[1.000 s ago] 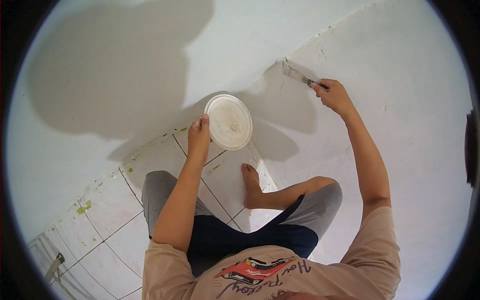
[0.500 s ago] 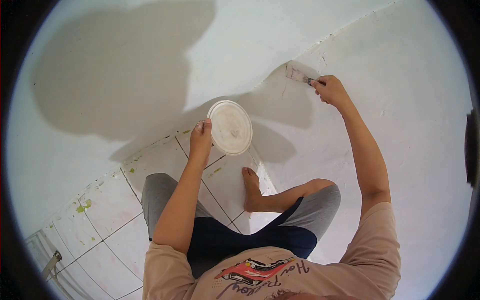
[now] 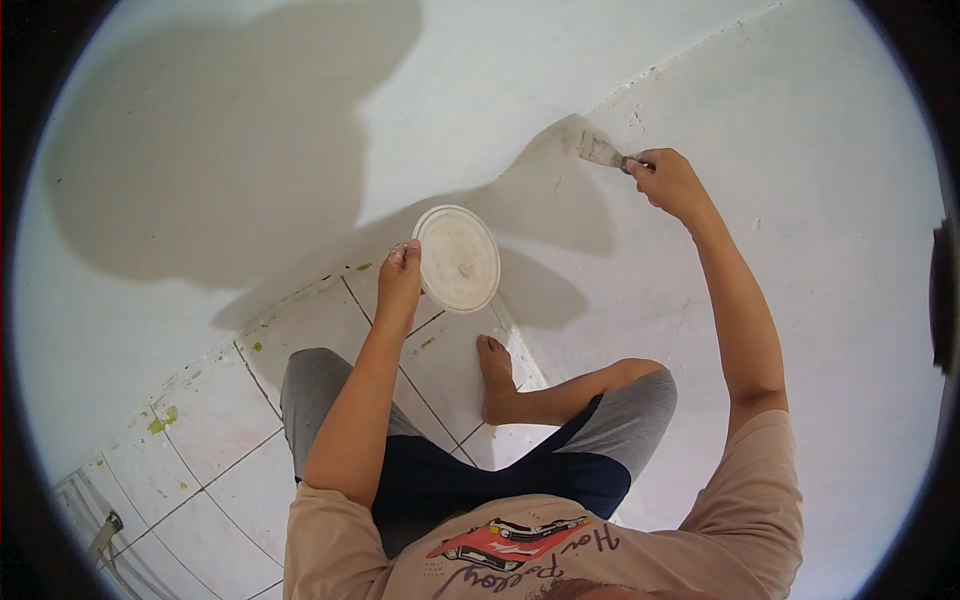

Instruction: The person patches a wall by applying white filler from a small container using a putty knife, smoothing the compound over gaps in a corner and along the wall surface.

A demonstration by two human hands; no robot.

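Observation:
My left hand grips a round white plastic lid by its left rim, its face turned up with pale smears and a darker smudge near the middle. My right hand is closed round the handle of a putty knife, whose smeared metal blade lies at or very near the white wall, just below the rough, chipped corner seam. Whether the blade touches the surface I cannot tell.
Paint-spotted white tiles form the floor at lower left, with a metal fitting and pale tubing at its far edge. My bare foot rests beside the wall's base. Another white wall carries my shadow. A dark object sits at the right rim.
The putty knife blade has moved a little right and down, away from the seam. The lid and my left hand have dropped slightly in the picture.

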